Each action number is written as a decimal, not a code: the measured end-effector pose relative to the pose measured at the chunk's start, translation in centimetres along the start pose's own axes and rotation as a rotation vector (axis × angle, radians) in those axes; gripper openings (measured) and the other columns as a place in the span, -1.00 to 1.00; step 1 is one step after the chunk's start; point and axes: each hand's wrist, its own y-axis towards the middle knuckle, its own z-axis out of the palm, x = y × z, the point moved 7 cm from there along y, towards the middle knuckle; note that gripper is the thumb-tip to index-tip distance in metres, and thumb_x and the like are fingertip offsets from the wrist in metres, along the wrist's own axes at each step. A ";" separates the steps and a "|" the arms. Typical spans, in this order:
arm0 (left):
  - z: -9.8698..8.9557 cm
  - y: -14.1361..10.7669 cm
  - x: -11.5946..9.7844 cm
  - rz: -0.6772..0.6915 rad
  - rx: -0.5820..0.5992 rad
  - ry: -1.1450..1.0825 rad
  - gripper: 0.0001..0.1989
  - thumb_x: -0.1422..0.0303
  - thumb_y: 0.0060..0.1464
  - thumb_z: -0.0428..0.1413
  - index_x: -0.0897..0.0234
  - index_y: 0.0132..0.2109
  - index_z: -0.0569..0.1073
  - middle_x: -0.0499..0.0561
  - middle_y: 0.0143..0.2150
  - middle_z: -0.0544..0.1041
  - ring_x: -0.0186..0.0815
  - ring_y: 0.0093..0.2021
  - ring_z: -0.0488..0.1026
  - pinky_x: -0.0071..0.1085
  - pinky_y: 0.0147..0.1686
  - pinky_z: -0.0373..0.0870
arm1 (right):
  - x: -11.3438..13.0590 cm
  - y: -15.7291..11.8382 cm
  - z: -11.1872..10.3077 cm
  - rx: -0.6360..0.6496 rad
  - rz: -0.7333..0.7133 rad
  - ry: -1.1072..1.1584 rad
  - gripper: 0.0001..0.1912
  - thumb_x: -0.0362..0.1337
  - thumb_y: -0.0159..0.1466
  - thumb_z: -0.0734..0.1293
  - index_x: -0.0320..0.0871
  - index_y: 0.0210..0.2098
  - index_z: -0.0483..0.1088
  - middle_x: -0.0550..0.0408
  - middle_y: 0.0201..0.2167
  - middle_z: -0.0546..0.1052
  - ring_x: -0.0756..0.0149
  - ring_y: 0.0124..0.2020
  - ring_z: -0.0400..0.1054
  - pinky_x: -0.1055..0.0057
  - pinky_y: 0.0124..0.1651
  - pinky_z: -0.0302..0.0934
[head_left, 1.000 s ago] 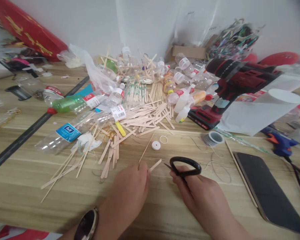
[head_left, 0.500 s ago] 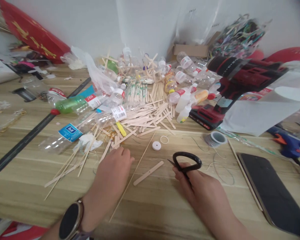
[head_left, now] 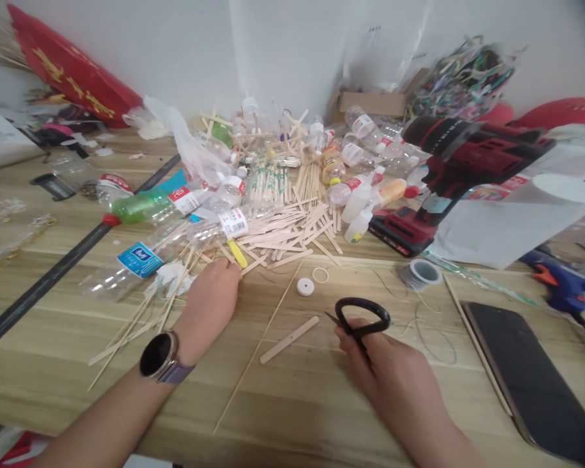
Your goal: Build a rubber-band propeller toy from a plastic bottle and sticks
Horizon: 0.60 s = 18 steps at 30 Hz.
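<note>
Head view, the only one: the L hand (head_left: 212,299) is palm-down at the near edge of the pile, its fingertips right by a bright yellow, rod-shaped plastic handle (head_left: 237,254). Key relation, I'd judge: handle lies just beyond the fingers & a bit to their R, long axis slanting from far-L to near-R; L hand is much nearer than the R hand (head_left: 392,364). Fingers hidden under the knuckles, so can't tell if they pinch anything, nor whether they touch the handle. R hand is curled firmly round black loop-handled scissors (head_left: 353,330), dark tip pointing L. B/w the hands, on the pale wood-grain table (head_left: 322,403), lie a flat pale wooden stick w/ a small dark mark near mid (head_left: 289,340) & a long thin bamboo skewer (head_left: 264,333), both running near-L to far-R. Labels: clear plastic bottle (head_left: 107,279) has a blue one w/ white lettering, illegible; white label w/ barcode (head_left: 233,223) on another, small print unreadable; red label w/ white writing (head_left: 182,199) by the green bottle, ditto. Red banner (head_left: 63,71) far L: gold characters, too blurred. Red-&-black cordless drill (head_left: 461,153), R: no brand legible.
</note>
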 end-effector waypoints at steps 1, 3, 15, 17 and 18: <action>0.0 0.2 0.0 0.001 -0.004 0.000 -0.65 0.50 0.29 -0.19 0.35 -0.24 0.49 0.23 -0.22 0.53 -0.05 -0.19 0.48 -0.21 -0.16 0.35 | -0.1 0.0 0.0 0.001 0.007 0.010 -0.45 -0.20 0.52 -0.03 -0.20 -0.33 0.50 0.11 -0.74 0.49 0.32 -0.79 0.36 0.43 -0.71 -0.02; -0.1 0.4 0.0 -0.004 -0.010 0.001 -0.67 0.50 0.27 -0.17 0.34 -0.25 0.49 0.24 -0.24 0.54 -0.03 -0.18 0.48 -0.21 -0.16 0.35 | -0.2 -0.1 0.1 0.004 0.017 0.020 -0.46 -0.20 0.52 -0.02 -0.19 -0.36 0.49 0.11 -0.73 0.50 0.32 -0.79 0.36 0.44 -0.70 -0.01; -1.8 -2.4 -2.6 -0.071 0.258 -0.701 -0.77 0.32 0.29 -0.12 0.26 -0.05 0.37 -0.10 -0.45 0.58 -0.27 -0.44 0.48 -0.40 -0.38 0.28 | -0.6 -0.1 -0.2 0.045 0.098 0.156 -0.57 -0.22 0.48 0.06 -0.16 -0.37 0.46 0.07 -0.61 0.58 0.27 -0.71 0.46 0.45 -0.68 0.14; -2.0 -3.4 -4.5 -0.033 0.288 -0.911 -0.72 0.27 0.30 -0.13 0.22 0.01 0.39 -0.15 -0.48 0.55 -0.31 -0.46 0.46 -0.44 -0.42 0.26 | -0.3 0.0 -0.3 0.095 0.123 0.251 -0.64 -0.23 0.46 0.09 -0.14 -0.30 0.46 0.09 -0.55 0.62 0.28 -0.65 0.51 0.47 -0.63 0.22; -2.0 -3.8 -5.2 -0.027 0.295 -0.954 -0.71 0.26 0.29 -0.12 0.20 0.00 0.42 -0.16 -0.49 0.53 -0.32 -0.49 0.44 -0.45 -0.46 0.23 | 0.0 0.1 -0.3 0.119 0.128 0.286 -0.67 -0.24 0.46 0.11 -0.14 -0.26 0.46 0.11 -0.54 0.62 0.29 -0.63 0.52 0.49 -0.62 0.23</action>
